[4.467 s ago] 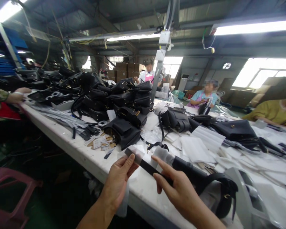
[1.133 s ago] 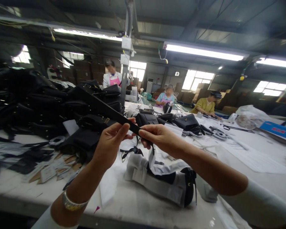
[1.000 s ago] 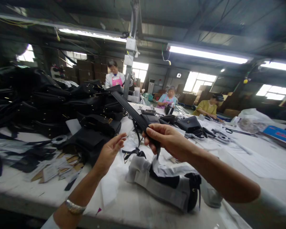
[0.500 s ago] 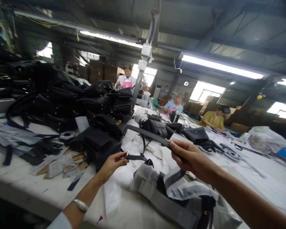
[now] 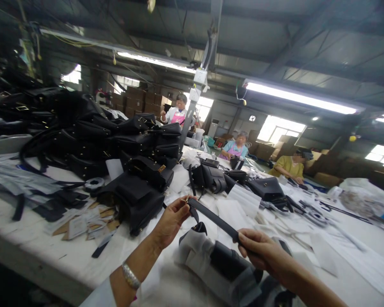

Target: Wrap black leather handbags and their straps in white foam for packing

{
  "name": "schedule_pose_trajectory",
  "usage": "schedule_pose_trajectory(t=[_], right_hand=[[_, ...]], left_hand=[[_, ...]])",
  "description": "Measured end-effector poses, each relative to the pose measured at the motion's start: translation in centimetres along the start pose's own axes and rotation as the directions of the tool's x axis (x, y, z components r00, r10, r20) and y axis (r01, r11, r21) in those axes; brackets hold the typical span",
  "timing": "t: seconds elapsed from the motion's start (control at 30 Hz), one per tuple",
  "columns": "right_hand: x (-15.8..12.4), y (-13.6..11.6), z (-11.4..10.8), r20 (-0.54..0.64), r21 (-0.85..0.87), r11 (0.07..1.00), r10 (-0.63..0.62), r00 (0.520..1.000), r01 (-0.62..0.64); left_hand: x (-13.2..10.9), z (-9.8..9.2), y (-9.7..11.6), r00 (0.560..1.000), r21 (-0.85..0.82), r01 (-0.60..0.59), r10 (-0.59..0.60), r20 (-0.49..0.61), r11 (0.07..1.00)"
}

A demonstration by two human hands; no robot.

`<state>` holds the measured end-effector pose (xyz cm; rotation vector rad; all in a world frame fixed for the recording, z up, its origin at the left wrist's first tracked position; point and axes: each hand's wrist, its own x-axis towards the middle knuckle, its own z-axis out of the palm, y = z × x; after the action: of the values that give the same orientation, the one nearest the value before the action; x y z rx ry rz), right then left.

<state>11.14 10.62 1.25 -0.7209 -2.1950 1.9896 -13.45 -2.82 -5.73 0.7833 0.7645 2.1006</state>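
Observation:
A black strap (image 5: 215, 217) stretches between my two hands above the table. My left hand (image 5: 171, 221) pinches a small gold-coloured buckle (image 5: 187, 199) at the strap's upper left end. Lower down, my right hand (image 5: 262, 251) is closed around the strap, its free length hidden behind my fingers. Below them lies a black bag (image 5: 230, 260) partly wrapped in whitish tissue, and a thin black strap rises from it to my left hand. An unwrapped black bag (image 5: 131, 198) rests just left of my left hand.
Black bags (image 5: 115, 136) are piled high on the left. Loose tags (image 5: 78, 226) and cut strips lie at the table's (image 5: 45, 251) near left. More black bags (image 5: 265, 187) and white sheets (image 5: 243, 198) spread behind my hands. Several co-workers sit or stand beyond.
My left hand has moved up and right with the buckle. My right hand has come down with the strap, whose far end now meets the buckle. White wrapping on the bag below has shifted.

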Motion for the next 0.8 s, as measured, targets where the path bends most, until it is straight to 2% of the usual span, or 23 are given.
schedule_pose_trajectory(t=[0.1, 0.2, 0.3, 0.37, 0.4, 0.47, 0.57, 0.63, 0.7, 0.77, 0.8], right_hand=[[-0.1, 0.6, 0.0, 0.023, 0.048, 0.999, 0.002, 1.000, -0.003], [0.7, 0.1, 0.4, 0.029, 0.046, 0.999, -0.003, 1.000, 0.001], [2.1, -1.7, 1.6, -0.012, -0.045, 0.997, -0.063, 0.998, 0.062], [3.2, -3.2, 2.5, -0.115, -0.194, 0.969, -0.176, 0.978, 0.151], [3.6, -3.9, 2.8, -0.175, -0.313, 0.928, -0.264, 0.948, 0.201], [4.2, -4.9, 3.4, -0.194, -0.580, 0.766, -0.460, 0.866, 0.277], [4.4, -5.6, 3.8, -0.087, -0.810, 0.497, -0.626, 0.775, 0.311], [4.5, -5.8, 4.0, -0.016, -0.846, 0.408, -0.662, 0.749, 0.343], [4.5, -6.4, 4.1, 0.027, -0.809, 0.418, -0.677, 0.735, 0.414], [4.5, -7.8, 4.0, -0.020, -0.666, 0.548, -0.692, 0.721, 0.506], [4.4, -8.7, 3.8, -0.077, -0.540, 0.632, -0.695, 0.715, 0.557]], left_hand=[[0.0, 0.8, -0.5, 1.000, -0.023, 0.009, -0.008, 0.028, 1.000], [-0.3, 1.9, -0.6, 0.997, 0.018, 0.033, -0.034, 0.069, 0.999], [-0.5, 3.9, -0.3, 0.987, 0.124, 0.071, -0.088, 0.135, 0.990], [-0.5, 5.4, 0.0, 0.977, 0.207, 0.077, -0.115, 0.178, 0.975], [-0.4, 6.1, 0.2, 0.975, 0.242, 0.067, -0.115, 0.189, 0.968], [-0.2, 7.1, 0.6, 0.978, 0.301, 0.032, -0.091, 0.185, 0.953], [0.0, 7.8, 0.6, 0.987, 0.394, -0.017, -0.048, 0.155, 0.919], [0.0, 7.9, 0.2, 0.989, 0.455, -0.035, -0.035, 0.145, 0.890], [0.0, 8.1, -0.5, 0.989, 0.508, -0.039, -0.038, 0.140, 0.861], [0.0, 8.4, -1.1, 0.988, 0.546, -0.029, -0.060, 0.144, 0.837], [0.0, 8.7, -1.2, 0.986, 0.562, -0.020, -0.078, 0.151, 0.827]])
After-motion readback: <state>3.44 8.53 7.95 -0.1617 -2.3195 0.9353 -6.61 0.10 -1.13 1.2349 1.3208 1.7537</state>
